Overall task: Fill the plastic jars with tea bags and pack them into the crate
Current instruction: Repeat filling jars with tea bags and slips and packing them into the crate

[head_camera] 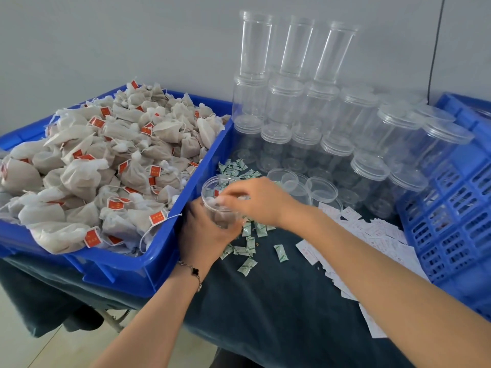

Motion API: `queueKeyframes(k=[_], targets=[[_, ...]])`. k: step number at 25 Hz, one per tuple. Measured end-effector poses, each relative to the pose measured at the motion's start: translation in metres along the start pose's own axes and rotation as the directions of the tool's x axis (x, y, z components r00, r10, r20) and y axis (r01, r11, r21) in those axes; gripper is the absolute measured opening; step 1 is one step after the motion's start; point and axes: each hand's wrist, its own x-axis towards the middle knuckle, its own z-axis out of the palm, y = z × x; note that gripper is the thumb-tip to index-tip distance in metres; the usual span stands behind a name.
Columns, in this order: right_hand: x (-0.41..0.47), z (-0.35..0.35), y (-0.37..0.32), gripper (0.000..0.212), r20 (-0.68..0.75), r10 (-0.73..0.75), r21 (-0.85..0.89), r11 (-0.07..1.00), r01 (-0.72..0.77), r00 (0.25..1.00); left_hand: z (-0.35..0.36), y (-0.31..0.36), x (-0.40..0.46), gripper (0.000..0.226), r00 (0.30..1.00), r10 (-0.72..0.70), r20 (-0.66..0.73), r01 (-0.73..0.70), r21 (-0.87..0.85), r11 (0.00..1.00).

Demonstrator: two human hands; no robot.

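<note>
My left hand [203,231] grips an open clear plastic jar [215,200] from below, just right of the blue bin's corner. My right hand [259,199] reaches over the jar's mouth, its fingertips at a white tea bag [212,200] with a red tag inside the rim. The blue bin [156,261] on the left is heaped with tea bags [106,160] with red tags. Several lidded empty jars [332,134] stand stacked at the back. The blue slotted crate [451,221] stands at the right.
Three loose clear lids [321,188] lie behind my right hand. Small green-white sachets [249,245] are scattered on the dark cloth [265,301]. White paper labels [372,235] spread along the crate. A black cable [435,49] hangs on the wall.
</note>
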Motion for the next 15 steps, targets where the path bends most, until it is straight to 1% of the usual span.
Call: queueKeyframes(k=[1,3,4,6,7,8,9,10,11,12,13,14,15], targets=[[-0.007,-0.011,0.006,0.023,-0.088,-0.007,0.092,0.996,0.015,0.996,-0.002,0.003,-0.001,0.09,1.0,-0.003,0.006,0.003,0.014,1.0],[-0.023,-0.029,0.021,0.017,-0.248,-0.026,0.115,0.992,0.056,0.968,-0.004,0.019,-0.003,0.093,1.0,0.026,-0.007,-0.026,-0.002,1.0],[-0.033,-0.036,0.029,0.016,-0.332,-0.018,0.121,0.991,0.062,0.943,-0.004,0.031,-0.005,0.094,0.998,0.063,-0.018,-0.064,-0.018,0.998],[-0.051,-0.04,0.048,0.015,-0.51,0.071,0.225,0.973,0.053,0.857,0.002,0.056,-0.014,0.091,0.988,0.152,-0.003,-0.152,-0.035,0.988],[-0.06,-0.04,0.058,0.014,-0.558,0.15,0.284,0.959,0.017,0.816,0.007,0.066,-0.022,0.09,0.98,0.196,0.032,-0.195,-0.04,0.98],[-0.069,-0.039,0.07,0.013,-0.55,0.235,0.306,0.95,-0.069,0.802,0.013,0.074,-0.033,0.088,0.967,0.242,0.077,-0.239,-0.045,0.97],[-0.08,-0.037,0.083,0.011,-0.476,0.302,0.249,0.947,-0.203,0.826,0.019,0.079,-0.046,0.087,0.948,0.294,0.123,-0.289,-0.054,0.956],[-0.091,-0.031,0.095,0.011,-0.348,0.357,0.129,0.934,-0.332,0.867,0.026,0.081,-0.058,0.086,0.925,0.343,0.163,-0.336,-0.07,0.939],[-0.101,-0.023,0.106,0.014,-0.206,0.404,-0.007,0.91,-0.414,0.891,0.032,0.079,-0.068,0.084,0.904,0.376,0.203,-0.365,-0.09,0.927],[-0.111,-0.012,0.114,0.017,-0.096,0.442,-0.14,0.881,-0.452,0.892,0.037,0.078,-0.075,0.083,0.891,0.385,0.24,-0.369,-0.107,0.923],[-0.118,-0.001,0.118,0.019,-0.038,0.471,-0.254,0.849,-0.464,0.881,0.039,0.075,-0.08,0.083,0.889,0.376,0.262,-0.357,-0.119,0.927],[-0.122,0.01,0.122,0.021,-0.033,0.48,-0.338,0.82,-0.462,0.877,0.041,0.073,-0.082,0.083,0.895,0.362,0.262,-0.339,-0.128,0.932],[-0.124,0.021,0.125,0.023,-0.058,0.467,-0.403,0.797,-0.449,0.882,0.042,0.071,-0.082,0.083,0.904,0.346,0.252,-0.32,-0.138,0.937]])
